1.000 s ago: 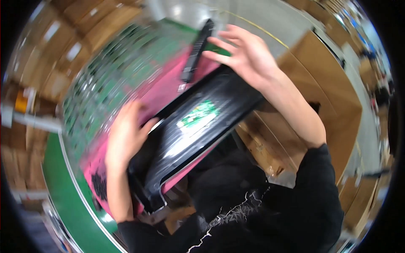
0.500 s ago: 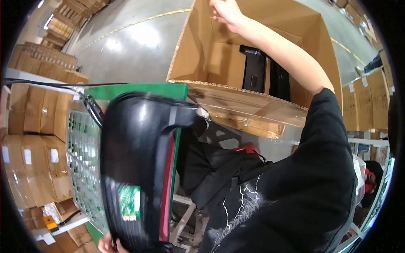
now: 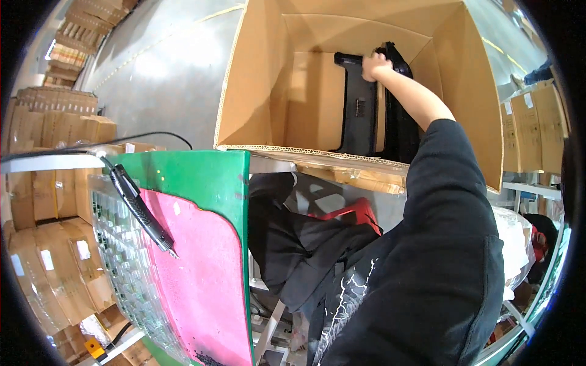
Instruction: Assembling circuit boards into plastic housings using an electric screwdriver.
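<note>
Inside the large cardboard box, my right hand reaches down with its fingers closed round the far end of a curved black plastic cover. A second, flatter black plastic cover with a small slotted patch lies just left of it. My forearm hides part of the curved cover. My left hand is out of the picture. On the green workbench to the left, a black electric screwdriver rests with its tip over a pink mat.
A clear plastic tray of small parts lies along the bench's left side. A dark cable runs to the screwdriver. Stacked cartons stand at the left, more cartons at the right. A red stool is below the box.
The black cover over the bench has gone from there, baring the pink mat and screwdriver. My right hand has come down into the box; my left hand has left the view.
</note>
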Demonstrator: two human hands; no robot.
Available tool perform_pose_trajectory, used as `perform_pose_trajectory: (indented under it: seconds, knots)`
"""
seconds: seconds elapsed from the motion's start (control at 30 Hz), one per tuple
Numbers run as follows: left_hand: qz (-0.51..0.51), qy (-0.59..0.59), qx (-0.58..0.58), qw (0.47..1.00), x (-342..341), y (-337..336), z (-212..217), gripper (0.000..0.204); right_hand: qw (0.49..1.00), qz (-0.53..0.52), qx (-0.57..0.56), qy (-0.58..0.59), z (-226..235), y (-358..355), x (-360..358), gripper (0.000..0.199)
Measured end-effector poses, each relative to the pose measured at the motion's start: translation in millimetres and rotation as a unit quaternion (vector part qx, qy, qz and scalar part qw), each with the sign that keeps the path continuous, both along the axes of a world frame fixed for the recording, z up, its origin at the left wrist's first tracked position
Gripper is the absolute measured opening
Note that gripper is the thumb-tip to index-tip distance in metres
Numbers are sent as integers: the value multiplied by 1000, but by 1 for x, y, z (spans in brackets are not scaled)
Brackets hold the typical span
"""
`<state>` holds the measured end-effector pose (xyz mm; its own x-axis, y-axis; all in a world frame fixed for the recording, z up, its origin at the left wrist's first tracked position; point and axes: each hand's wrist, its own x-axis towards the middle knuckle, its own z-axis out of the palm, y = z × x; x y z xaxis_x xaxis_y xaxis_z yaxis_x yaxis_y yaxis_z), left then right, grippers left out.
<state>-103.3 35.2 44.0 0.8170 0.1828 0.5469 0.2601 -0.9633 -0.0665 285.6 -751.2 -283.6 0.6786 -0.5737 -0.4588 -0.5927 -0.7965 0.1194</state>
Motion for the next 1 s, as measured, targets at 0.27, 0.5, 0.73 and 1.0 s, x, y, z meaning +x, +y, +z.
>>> perform_pose_trajectory:
  seconds: [0.27, 0.5, 0.73, 1.0]
  knots:
    - [65, 86, 41, 993, 30, 67, -54, 59, 964, 87, 81, 237, -126, -54, -106, 54]
    - [277, 100, 65, 954, -106, 166, -86, 62, 951, 294, 54, 75, -215, -167, -195, 30]
    - [323, -258, -150, 898, -204, 198, -76, 29, 898, 18, 370, -238, -184, -99, -148, 11]
    - [54, -54, -129, 989, 55, 49, -23, 10, 774, -72, 553, -300, 47, -67, -60, 10]
